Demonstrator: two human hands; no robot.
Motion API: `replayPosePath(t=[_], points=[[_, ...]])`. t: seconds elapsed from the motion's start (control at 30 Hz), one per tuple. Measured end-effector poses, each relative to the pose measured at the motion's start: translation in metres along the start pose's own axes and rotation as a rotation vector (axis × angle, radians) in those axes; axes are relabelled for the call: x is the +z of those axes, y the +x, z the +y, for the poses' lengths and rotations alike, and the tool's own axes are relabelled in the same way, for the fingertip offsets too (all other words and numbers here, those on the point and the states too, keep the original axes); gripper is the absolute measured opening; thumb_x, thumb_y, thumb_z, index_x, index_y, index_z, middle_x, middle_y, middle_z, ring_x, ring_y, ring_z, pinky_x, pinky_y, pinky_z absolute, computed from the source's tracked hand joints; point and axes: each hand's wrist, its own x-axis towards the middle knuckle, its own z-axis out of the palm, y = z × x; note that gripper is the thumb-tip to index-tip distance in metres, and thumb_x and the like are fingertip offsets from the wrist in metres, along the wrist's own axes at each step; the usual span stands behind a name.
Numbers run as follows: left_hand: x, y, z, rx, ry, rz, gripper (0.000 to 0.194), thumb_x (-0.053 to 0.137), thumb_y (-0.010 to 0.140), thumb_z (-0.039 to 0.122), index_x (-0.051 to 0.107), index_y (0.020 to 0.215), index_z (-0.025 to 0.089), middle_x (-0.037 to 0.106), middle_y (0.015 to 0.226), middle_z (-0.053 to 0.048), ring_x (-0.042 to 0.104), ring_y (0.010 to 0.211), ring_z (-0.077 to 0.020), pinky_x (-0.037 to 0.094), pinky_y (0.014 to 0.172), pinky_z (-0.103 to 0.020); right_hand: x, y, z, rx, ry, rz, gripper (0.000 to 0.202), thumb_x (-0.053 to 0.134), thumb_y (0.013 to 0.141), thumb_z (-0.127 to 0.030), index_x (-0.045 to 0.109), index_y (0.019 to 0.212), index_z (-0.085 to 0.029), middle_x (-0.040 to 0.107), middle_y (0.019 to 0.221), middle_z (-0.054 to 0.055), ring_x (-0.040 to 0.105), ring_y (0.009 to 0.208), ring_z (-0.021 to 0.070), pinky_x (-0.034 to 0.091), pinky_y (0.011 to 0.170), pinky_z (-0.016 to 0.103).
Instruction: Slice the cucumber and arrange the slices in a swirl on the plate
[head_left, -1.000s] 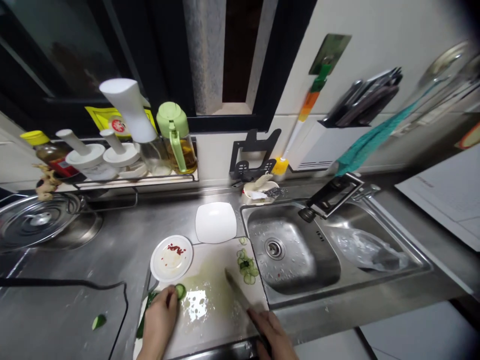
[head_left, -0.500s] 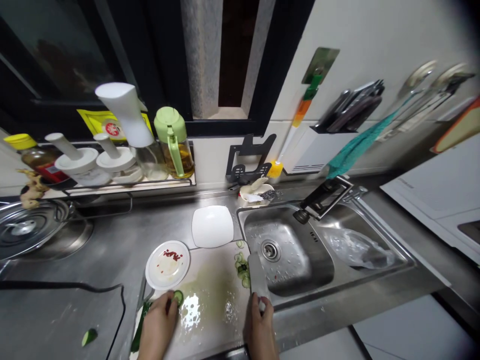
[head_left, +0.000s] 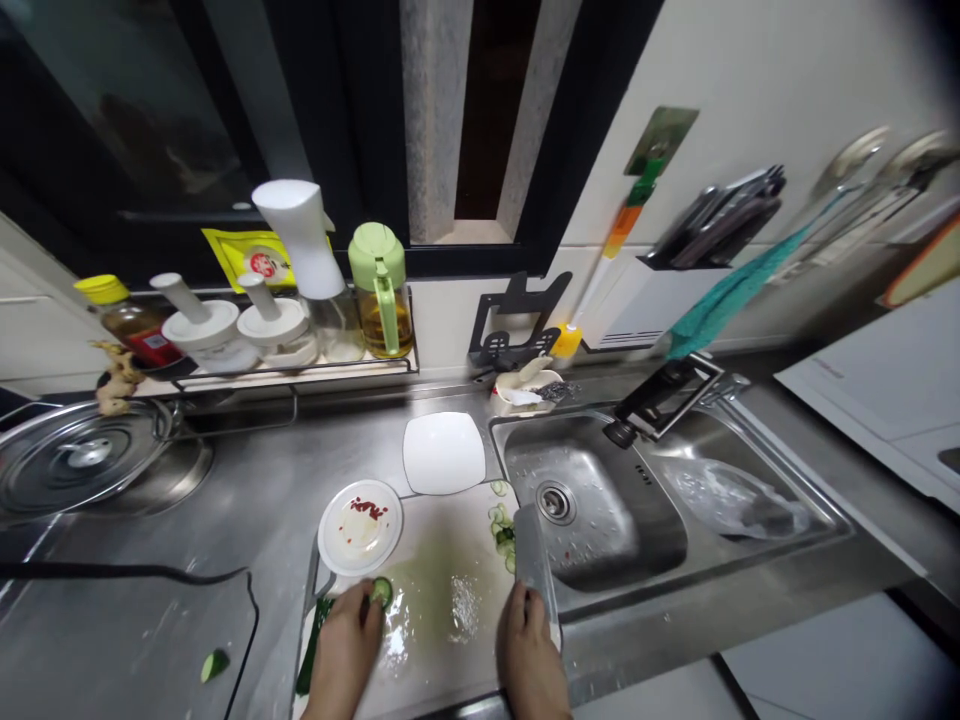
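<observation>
My left hand [head_left: 346, 640] is closed at the left side of the wet white cutting board [head_left: 427, 660], with a cucumber slice [head_left: 382, 592] pinched at its fingertips. Beneath that wrist, a dark green length of cucumber [head_left: 313, 648] lies along the board's left edge. My right hand [head_left: 532, 645] is wrapped round the handle of a wide-bladed kitchen knife [head_left: 533, 555]. Its blade lies along the board's right edge, beside a cluster of thin cucumber slices [head_left: 503, 535]. A round white plate [head_left: 352, 558] with chopped red bits rests on the board's far left corner.
Behind the board is a square white plate [head_left: 444, 453]. The steel sink [head_left: 600, 490] adjoins on the right, with a plastic bag [head_left: 739, 500] in its second basin. A cucumber end [head_left: 214, 664] lies on the left counter. Bottles and jars line a rack [head_left: 352, 370] by the window.
The whole scene has slid slightly to the right in my view. Both hands, the slice and the knife keep nearly the same places on the board.
</observation>
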Motion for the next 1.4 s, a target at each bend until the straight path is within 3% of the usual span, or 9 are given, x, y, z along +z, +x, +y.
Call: replayPosePath(t=[0.17,0.33,0.43,0.6,0.7,0.8,1.1,1.27,1.4], points=[[-0.002,-0.003,-0.002,0.026,-0.033,-0.022,0.026,0.044,0.084,0.034,0.066,0.09,0.02,0.072,0.088,-0.006,0.067,0.083,-0.0214,0.05,0.076,-0.031,-0.013,-0.001,0.002,0.004,0.002,-0.003,0.054,0.028,0.084,0.002,0.051,0.131,-0.009,0.057,0.123,0.017,0.058,0.109,0.0238,0.051,0.078,0.028],[-0.008,0.011,0.014,0.054,-0.066,-0.019,0.033,0.043,0.086,0.036,0.065,0.101,0.018,0.071,0.101,-0.009,0.066,0.091,-0.022,0.049,0.083,-0.032,-0.047,0.023,0.005,-0.043,0.149,-0.032,0.045,0.044,0.088,-0.021,0.051,0.132,-0.015,0.056,0.122,0.016,0.053,0.11,0.0288,0.044,0.088,0.037],[-0.013,0.047,0.05,0.022,-0.043,-0.032,0.037,0.044,0.086,0.032,0.062,0.113,0.014,0.067,0.115,-0.012,0.064,0.102,-0.0231,0.047,0.091,-0.034,-0.072,0.069,0.002,-0.026,0.278,-0.106,0.045,0.045,0.089,-0.025,0.05,0.132,-0.014,0.059,0.119,0.015,0.049,0.113,0.029,0.039,0.089,0.036],[-0.006,0.126,0.119,-0.203,0.09,-0.186,0.038,0.052,0.086,0.022,0.056,0.12,0.007,0.061,0.122,-0.018,0.057,0.115,-0.0228,0.043,0.096,-0.029,-0.094,0.166,-0.017,0.034,0.303,-0.126,0.032,0.042,0.092,-0.024,0.057,0.118,-0.012,0.063,0.113,0.013,0.052,0.111,0.0245,0.038,0.09,0.035],[0.009,0.156,0.135,-0.315,0.122,-0.217,0.034,0.052,0.088,0.022,0.057,0.116,0.003,0.06,0.119,-0.02,0.061,0.106,-0.0234,0.048,0.089,-0.033,-0.094,0.204,-0.028,0.095,0.308,-0.149,0.029,0.048,0.093,-0.031,0.057,0.115,-0.016,0.06,0.116,0.009,0.053,0.11,0.0234,0.043,0.089,0.042],[0.022,0.172,0.133,-0.414,0.145,-0.249,0.037,0.057,0.088,0.033,0.055,0.119,0.012,0.058,0.12,-0.012,0.06,0.103,-0.0209,0.051,0.087,-0.039,-0.09,0.221,-0.032,0.108,0.332,-0.185,0.029,0.054,0.091,-0.037,0.058,0.113,-0.018,0.059,0.118,0.007,0.055,0.108,0.0225,0.046,0.089,0.045],[0.034,0.18,0.127,-0.524,0.141,-0.25,0.04,0.06,0.086,0.036,0.054,0.12,0.016,0.058,0.12,-0.009,0.059,0.104,-0.0204,0.052,0.087,-0.041,-0.085,0.229,-0.033,0.043,0.407,-0.249,0.028,0.054,0.091,-0.039,0.06,0.109,-0.018,0.062,0.109,0.006,0.057,0.103,0.0212,0.046,0.088,0.044],[0.019,0.168,0.138,-0.448,0.127,-0.154,0.036,0.058,0.087,0.026,0.055,0.117,0.007,0.058,0.119,-0.018,0.061,0.106,-0.0236,0.049,0.086,-0.034,-0.096,0.228,-0.027,-0.021,0.422,-0.238,0.025,0.052,0.091,-0.036,0.062,0.103,-0.018,0.065,0.099,0.004,0.058,0.097,0.0197,0.045,0.085,0.04],[0.001,0.139,0.144,-0.37,0.099,-0.11,0.032,0.054,0.084,0.02,0.056,0.113,0.007,0.06,0.116,-0.02,0.061,0.108,-0.0251,0.045,0.086,-0.03,-0.105,0.205,-0.013,-0.119,0.403,-0.197,0.02,0.049,0.087,-0.022,0.066,0.096,-0.017,0.068,0.091,0.005,0.058,0.093,0.0187,0.038,0.086,0.031]])
